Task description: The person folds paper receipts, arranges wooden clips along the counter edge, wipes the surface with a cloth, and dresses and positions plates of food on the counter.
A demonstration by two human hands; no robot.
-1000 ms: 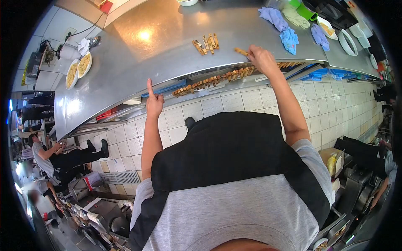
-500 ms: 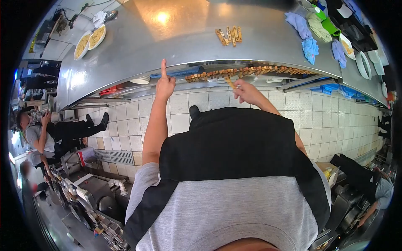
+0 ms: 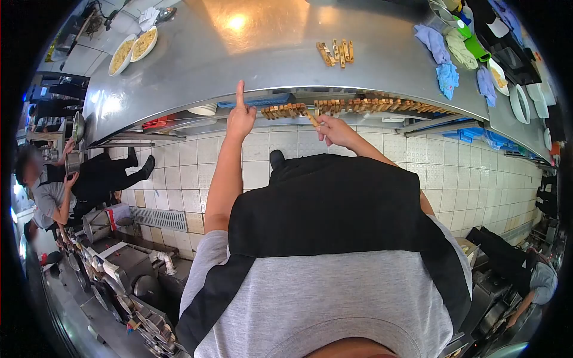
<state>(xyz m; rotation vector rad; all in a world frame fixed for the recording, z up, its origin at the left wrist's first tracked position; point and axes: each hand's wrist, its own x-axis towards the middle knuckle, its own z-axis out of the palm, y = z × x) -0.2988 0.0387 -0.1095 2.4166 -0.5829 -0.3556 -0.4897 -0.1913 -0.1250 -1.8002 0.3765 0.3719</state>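
Note:
My right hand [image 3: 336, 130] pinches a wooden clip [image 3: 313, 120] just below a long row of similar clips [image 3: 382, 105] hanging under the counter's front edge. The held clip is beside a small gap in that row. My left hand [image 3: 240, 121] is raised at the counter edge, its index finger pointing up and the other fingers curled; nothing can be seen in them. Several more clips [image 3: 335, 53] lie in a loose group on the steel counter [image 3: 268, 65].
Two dishes of food [image 3: 121, 55] sit at the counter's left. Blue cloths [image 3: 447, 80] and a white bowl [image 3: 519, 104] are at the right. A co-worker [image 3: 54, 191] holding a pot stands at far left; another [image 3: 543, 277] is at lower right.
My right hand has moved with the clip from above the counter edge down to the hanging row, then slightly left. My left hand still points. The co-worker at left has raised a pot.

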